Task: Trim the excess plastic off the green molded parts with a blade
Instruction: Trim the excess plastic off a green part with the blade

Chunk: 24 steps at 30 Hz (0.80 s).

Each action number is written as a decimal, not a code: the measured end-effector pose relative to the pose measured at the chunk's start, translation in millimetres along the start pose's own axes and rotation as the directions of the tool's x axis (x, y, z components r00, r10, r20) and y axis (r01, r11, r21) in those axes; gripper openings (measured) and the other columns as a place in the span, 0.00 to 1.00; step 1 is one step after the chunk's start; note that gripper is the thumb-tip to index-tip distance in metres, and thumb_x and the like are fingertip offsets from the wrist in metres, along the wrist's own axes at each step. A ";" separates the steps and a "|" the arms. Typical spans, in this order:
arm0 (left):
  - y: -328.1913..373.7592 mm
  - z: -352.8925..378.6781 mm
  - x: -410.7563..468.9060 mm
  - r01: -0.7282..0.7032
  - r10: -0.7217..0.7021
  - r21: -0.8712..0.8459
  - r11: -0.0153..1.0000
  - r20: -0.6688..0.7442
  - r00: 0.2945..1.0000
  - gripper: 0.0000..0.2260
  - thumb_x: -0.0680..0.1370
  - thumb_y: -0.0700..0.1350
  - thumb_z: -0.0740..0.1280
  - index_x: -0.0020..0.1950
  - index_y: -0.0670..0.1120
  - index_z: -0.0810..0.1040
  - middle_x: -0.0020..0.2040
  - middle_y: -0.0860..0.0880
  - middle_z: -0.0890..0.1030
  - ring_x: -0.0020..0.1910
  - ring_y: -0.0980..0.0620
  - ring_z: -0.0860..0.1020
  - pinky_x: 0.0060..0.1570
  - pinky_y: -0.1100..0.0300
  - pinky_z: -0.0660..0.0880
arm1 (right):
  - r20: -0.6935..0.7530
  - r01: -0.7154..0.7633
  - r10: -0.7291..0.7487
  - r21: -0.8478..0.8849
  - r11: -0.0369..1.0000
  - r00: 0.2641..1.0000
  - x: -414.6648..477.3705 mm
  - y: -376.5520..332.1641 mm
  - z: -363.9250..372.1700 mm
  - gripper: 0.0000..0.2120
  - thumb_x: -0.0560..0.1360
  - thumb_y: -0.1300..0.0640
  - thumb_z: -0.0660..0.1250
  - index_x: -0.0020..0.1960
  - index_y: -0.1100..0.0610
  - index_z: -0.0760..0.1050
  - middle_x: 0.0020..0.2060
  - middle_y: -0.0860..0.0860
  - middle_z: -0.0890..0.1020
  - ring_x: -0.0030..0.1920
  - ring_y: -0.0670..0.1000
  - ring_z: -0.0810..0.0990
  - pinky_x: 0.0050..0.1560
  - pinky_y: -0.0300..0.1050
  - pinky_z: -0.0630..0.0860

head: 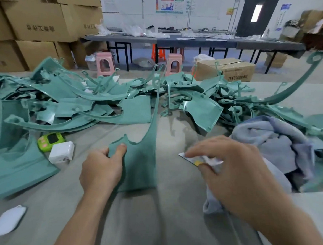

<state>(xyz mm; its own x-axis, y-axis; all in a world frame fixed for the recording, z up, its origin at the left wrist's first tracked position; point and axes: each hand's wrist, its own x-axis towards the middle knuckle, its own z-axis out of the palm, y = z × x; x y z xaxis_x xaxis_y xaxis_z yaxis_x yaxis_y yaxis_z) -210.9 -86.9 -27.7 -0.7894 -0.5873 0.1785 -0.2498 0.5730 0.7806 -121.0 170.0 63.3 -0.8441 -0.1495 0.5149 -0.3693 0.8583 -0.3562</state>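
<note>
A: Which step is going on?
B: The left grip (103, 167) is pinching the green molded part (140, 160). The right grip (223, 167) is hovering over the blade (193, 159), hold unclear.
A: And next?
B: It is needing a firm blade hold.

Only one print can be read: "DTY", in dark letters on the side of a brown cardboard box (227, 71) far beyond the right hand (233, 167). The stacked cartons (40, 27) far beyond the left hand (101, 167) carry dark characters, too blurred to read. The wall posters (170, 5) are likewise illegible.
</note>
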 end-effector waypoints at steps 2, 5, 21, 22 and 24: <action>-1.5 1.2 -1.4 -0.021 0.021 0.043 0.999 -0.006 1.000 0.27 0.74 0.65 0.67 0.29 0.44 0.70 0.25 0.48 0.74 0.30 0.46 0.74 0.30 0.56 0.62 | 0.176 -0.078 0.093 -0.090 0.993 0.980 -1.2 10.9 26.8 0.05 0.74 0.56 0.67 0.47 0.50 0.83 0.39 0.43 0.84 0.42 0.44 0.80 0.40 0.35 0.74; -1.9 1.9 -0.6 -0.035 0.036 0.110 0.993 -0.012 0.999 0.28 0.75 0.66 0.65 0.30 0.43 0.70 0.27 0.47 0.76 0.31 0.45 0.74 0.31 0.55 0.64 | 0.290 -0.328 0.357 -0.146 0.933 0.888 5.7 48.5 38.7 0.09 0.79 0.55 0.65 0.42 0.55 0.80 0.33 0.50 0.82 0.37 0.50 0.79 0.39 0.44 0.73; -2.5 9.6 -1.2 -0.121 0.096 0.269 0.955 0.103 0.990 0.28 0.77 0.69 0.58 0.32 0.48 0.76 0.30 0.51 0.77 0.31 0.50 0.71 0.33 0.55 0.64 | 0.174 -0.315 0.304 0.040 0.948 0.937 0.5 68.1 55.5 0.14 0.80 0.58 0.67 0.38 0.48 0.68 0.26 0.47 0.77 0.27 0.44 0.77 0.28 0.36 0.71; -1.5 9.0 -1.5 -0.119 0.093 0.252 0.960 0.114 0.989 0.28 0.78 0.69 0.58 0.32 0.48 0.77 0.30 0.51 0.77 0.31 0.50 0.71 0.33 0.55 0.64 | 0.093 -0.301 0.288 0.170 0.939 0.953 -0.4 67.0 54.9 0.14 0.80 0.58 0.68 0.39 0.49 0.69 0.27 0.46 0.78 0.27 0.43 0.77 0.27 0.34 0.71; 0.9 6.6 -1.0 -0.072 0.047 0.159 0.985 0.160 0.986 0.29 0.77 0.69 0.58 0.31 0.46 0.76 0.29 0.53 0.77 0.31 0.51 0.72 0.33 0.54 0.65 | 0.008 -0.239 0.253 0.359 0.902 0.967 -0.4 61.9 50.9 0.11 0.80 0.58 0.69 0.43 0.48 0.71 0.33 0.44 0.82 0.33 0.44 0.80 0.32 0.37 0.74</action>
<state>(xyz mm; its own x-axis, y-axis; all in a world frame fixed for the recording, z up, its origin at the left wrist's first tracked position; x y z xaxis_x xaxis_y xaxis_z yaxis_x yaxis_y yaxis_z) -214.0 -82.0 -31.1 -0.8798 -0.4609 0.1165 -0.2780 0.6974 0.6605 -163.3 198.2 1.4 -0.9130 0.0688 0.4021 -0.2712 0.6338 -0.7244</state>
